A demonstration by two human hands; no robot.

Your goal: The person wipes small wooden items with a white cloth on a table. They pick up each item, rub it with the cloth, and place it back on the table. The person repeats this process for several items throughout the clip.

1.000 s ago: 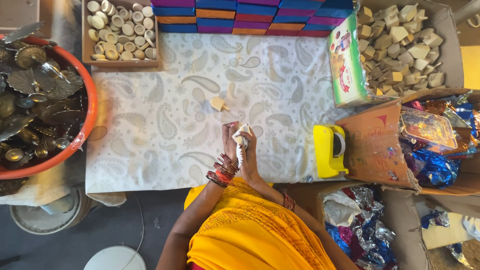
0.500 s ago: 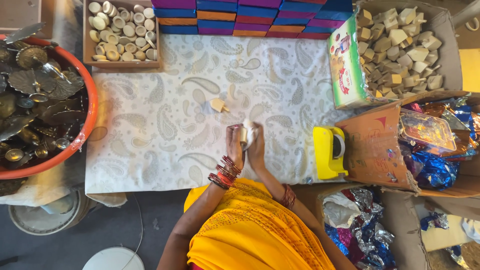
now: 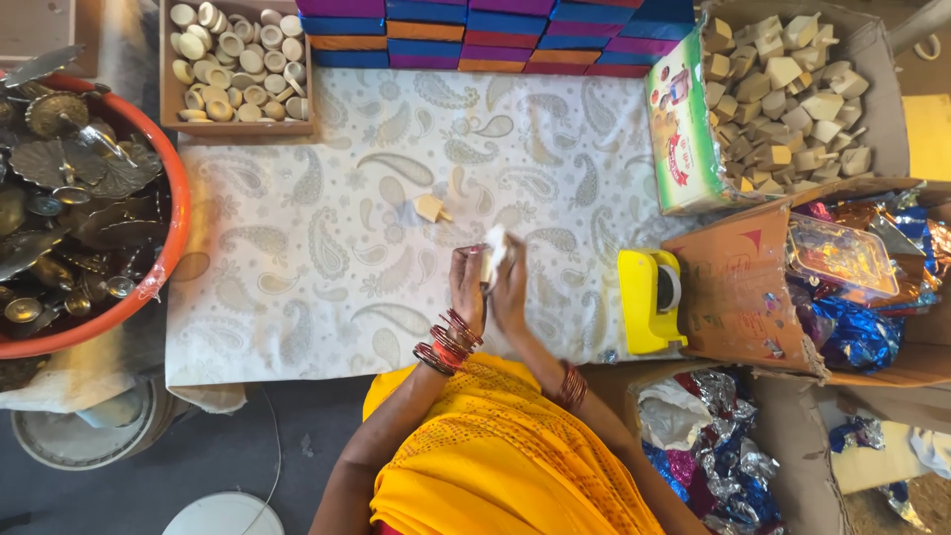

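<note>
Change: both hands lifted slightly further up the cloth than half a second ago; small block unmoved.
Left hand (image 3: pixel 468 285): closed on one side of white wrapped piece (image 3: pixel 494 248), red bangles at wrist.
Right hand (image 3: pixel 512 289): pinching same piece from other side.
White wrapped piece: held between both hands above paisley cloth (image 3: pixel 327 258), just below small tan block (image 3: pixel 431 208).
Green-and-red carton (image 3: pixel 679 134): upright, right edge of cloth, beside box of tan blocks (image 3: pixel 783 89).
Yellow tape dispenser (image 3: pixel 649 300): right of hands.
Flat boxes (image 3: pixel 495 30): purple, blue, orange, stacked along far edge.
Wooden tray of pale round pieces (image 3: pixel 238 64): far left.
Red basin of metal ware (image 3: pixel 84 198): left.
</note>
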